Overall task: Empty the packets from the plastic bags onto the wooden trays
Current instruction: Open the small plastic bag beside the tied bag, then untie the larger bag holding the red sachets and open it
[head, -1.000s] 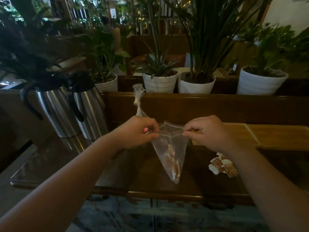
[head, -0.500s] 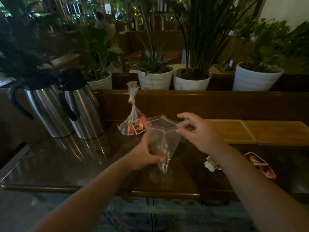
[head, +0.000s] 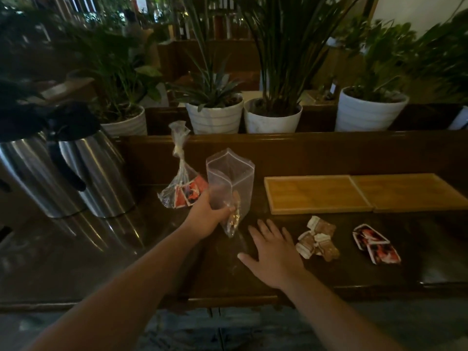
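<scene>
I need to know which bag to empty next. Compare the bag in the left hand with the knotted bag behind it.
The held bag is open at the top, gripped by the left hand; the knotted bag is tied shut and sits on the counter. The held bag has a few brownish packets at the bottom; the knotted bag holds red and white ones. Both are clear plastic.

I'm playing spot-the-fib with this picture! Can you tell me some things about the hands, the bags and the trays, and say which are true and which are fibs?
1. The left hand holds the open clear bag. True.
2. The right hand pinches the bag. False: it is open, apart from the bag.
3. The wooden trays are full of packets. False: no packets lie on them.
4. Brown packets lie on the counter in front of the trays. True.
5. The tied bag holds red packets. True.
</scene>
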